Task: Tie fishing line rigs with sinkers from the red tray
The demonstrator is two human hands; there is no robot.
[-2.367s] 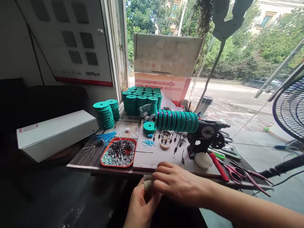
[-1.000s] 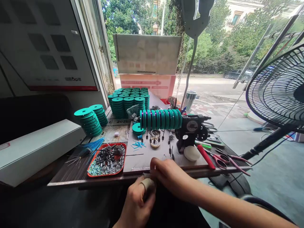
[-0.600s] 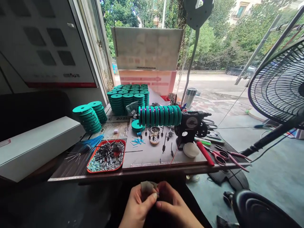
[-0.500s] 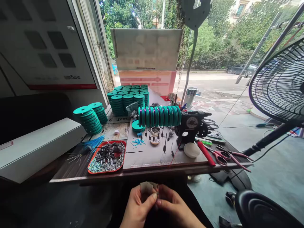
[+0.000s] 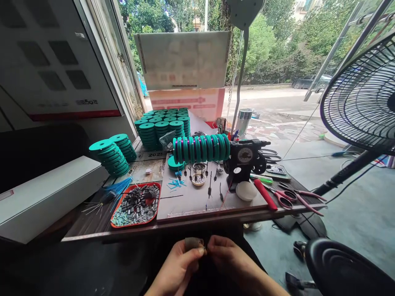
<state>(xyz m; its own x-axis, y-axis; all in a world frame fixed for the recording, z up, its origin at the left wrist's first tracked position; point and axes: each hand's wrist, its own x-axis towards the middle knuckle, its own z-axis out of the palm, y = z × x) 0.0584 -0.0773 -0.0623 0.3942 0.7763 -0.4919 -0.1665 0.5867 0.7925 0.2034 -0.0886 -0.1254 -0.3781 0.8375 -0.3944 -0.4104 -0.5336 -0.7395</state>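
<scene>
Below the table's front edge, my left hand [image 5: 180,261] is closed, its thumb pressed on a finger wrapped in a grey-green cover [image 5: 191,243]. Something tiny shows at that pinch, too small to name. Close on the right is my right hand [image 5: 224,251], thumb and fingers pinched together; what they hold is hidden. Above both hands, a row of teal spools [image 5: 200,148] sits on a black winding machine [image 5: 242,158]. Small dark fishing-rig parts [image 5: 209,191] hang on lines under the spools.
A red-rimmed tray [image 5: 112,222] holds small metal and green pieces. Teal spools are stacked at the back [image 5: 148,137] and left [image 5: 108,158]. Scissors [image 5: 284,199], pink-handled pliers [image 5: 310,201] and a red-handled tool [image 5: 265,195] lie right. A fan [image 5: 361,102] stands beside the table.
My hands have drawn slightly apart, the right one moving a little to the right. The camera view has turned slightly, so the table things appear farther left.
</scene>
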